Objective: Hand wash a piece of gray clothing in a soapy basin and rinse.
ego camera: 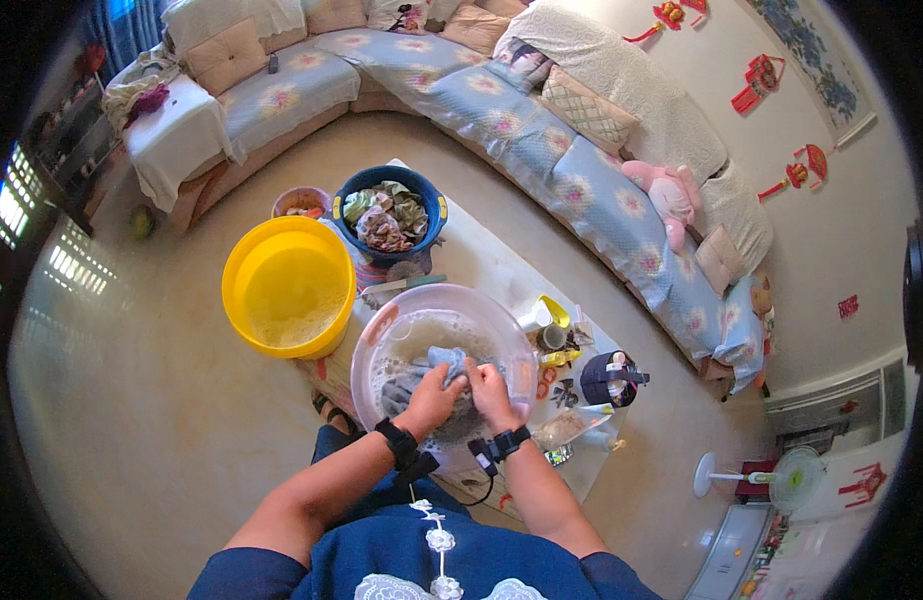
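Observation:
Over a translucent plastic basin [367,341] of sudsy water, my left hand [431,397] and my right hand [489,391] grip a wet blue-grey cloth [448,360] between them. The two hands are close together, thumbs nearly meeting at the cloth. Below them a dark grey cloth [401,395] lies partly under the foamy water; whether it is one piece with the blue-grey cloth I cannot tell. A black strap with a small device sits on each wrist.
A yellow bucket [232,300] with sudsy water stands left of the basin. Behind it, a blue tub [343,232] holds crumpled clothes, beside a small pink basin [281,201]. Right of my hands, a dark round caddy [598,382] and small items crowd the low table [484,247]. A sofa [566,172] curves beyond.

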